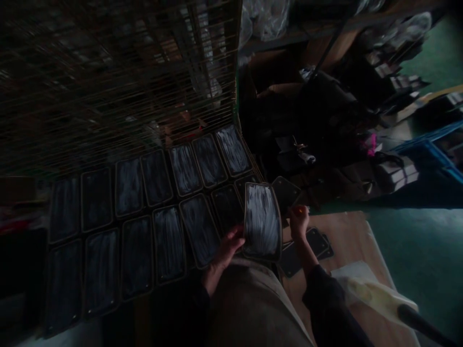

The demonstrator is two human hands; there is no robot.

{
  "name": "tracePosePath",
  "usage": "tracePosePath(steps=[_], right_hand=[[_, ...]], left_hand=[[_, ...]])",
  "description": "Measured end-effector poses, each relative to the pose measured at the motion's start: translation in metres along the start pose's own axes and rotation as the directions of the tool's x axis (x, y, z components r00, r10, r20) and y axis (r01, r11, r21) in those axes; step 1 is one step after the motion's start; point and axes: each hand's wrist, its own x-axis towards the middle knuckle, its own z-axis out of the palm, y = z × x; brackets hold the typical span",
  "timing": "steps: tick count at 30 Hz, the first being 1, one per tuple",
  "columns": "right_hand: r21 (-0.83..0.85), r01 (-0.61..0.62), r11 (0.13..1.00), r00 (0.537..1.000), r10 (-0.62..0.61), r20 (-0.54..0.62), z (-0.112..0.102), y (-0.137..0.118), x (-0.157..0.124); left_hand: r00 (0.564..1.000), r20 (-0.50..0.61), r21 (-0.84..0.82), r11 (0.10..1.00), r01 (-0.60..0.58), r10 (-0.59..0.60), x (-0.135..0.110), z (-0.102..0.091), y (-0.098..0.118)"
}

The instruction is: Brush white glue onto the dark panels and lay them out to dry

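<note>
My left hand (227, 246) grips the left edge of a dark rectangular panel (263, 221) with rounded corners. Whitish streaks run lengthwise over its upper face, and it is raised and tilted in front of me. To the right of it, my right hand (299, 220) is closed; a small orange spot shows at the fingers, but what they hold cannot be made out. Just behind that hand lies another dark panel (285, 190) without streaks. On the left, similar panels (169, 243) lie side by side in two rows, many of them streaked white.
A wire mesh wall (144, 96) rises behind the rows. At right, a wooden board (349, 231) carries plain dark panels (304, 250), a white sheet (356, 272) and a pale yellow tool (383, 299) with a black handle. Boxes and plastic bags (269, 19) crowd the back.
</note>
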Motion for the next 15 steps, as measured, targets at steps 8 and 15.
tracePosePath(steps=[8, 15], right_hand=[[0.085, 0.002, 0.996, 1.0, 0.001, -0.031, -0.029, -0.004, -0.002], [0.231, -0.133, 0.964, 0.988, 0.11, 0.113, -0.054, -0.013, -0.006]], left_hand=[[0.952, -0.303, 0.135, 0.991, 0.0, 0.041, -0.018, -0.057, -0.023], [0.898, -0.44, 0.157, 0.985, 0.071, 0.006, -0.016, -0.072, -0.053]])
